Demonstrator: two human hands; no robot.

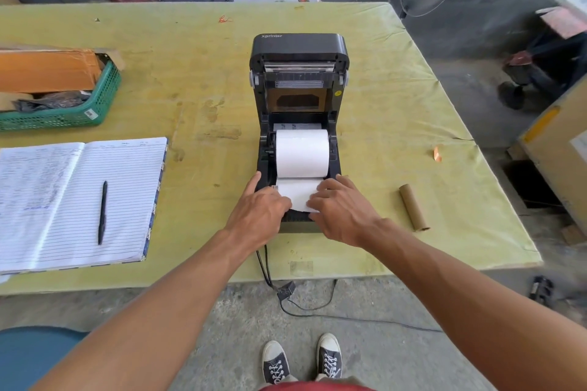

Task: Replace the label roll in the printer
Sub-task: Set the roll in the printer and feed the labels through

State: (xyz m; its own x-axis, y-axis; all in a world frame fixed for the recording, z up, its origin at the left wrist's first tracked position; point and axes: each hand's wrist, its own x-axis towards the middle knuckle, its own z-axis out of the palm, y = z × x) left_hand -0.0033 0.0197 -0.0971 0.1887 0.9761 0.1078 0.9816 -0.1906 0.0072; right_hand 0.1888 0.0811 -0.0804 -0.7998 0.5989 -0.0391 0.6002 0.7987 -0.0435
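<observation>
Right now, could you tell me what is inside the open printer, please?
A white label roll sits in the printer's open bay, its loose end drawn forward. The left hand and right hand rest on that end, hiding the front edge beneath.

Black printer (298, 51), white label roll (302, 153), yellow-green table (365, 98), green perforated basket (104, 92), blue-lined notebook (95, 200), brown cardboard core (414, 207)

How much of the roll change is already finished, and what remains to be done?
Done, it seems: the empty core lies on the table, and a full label roll sits in the open printer. In hand: the left hand and right hand are on the roll's loose end at the front. Left: align the paper and close the lid, which stands upright.
</observation>
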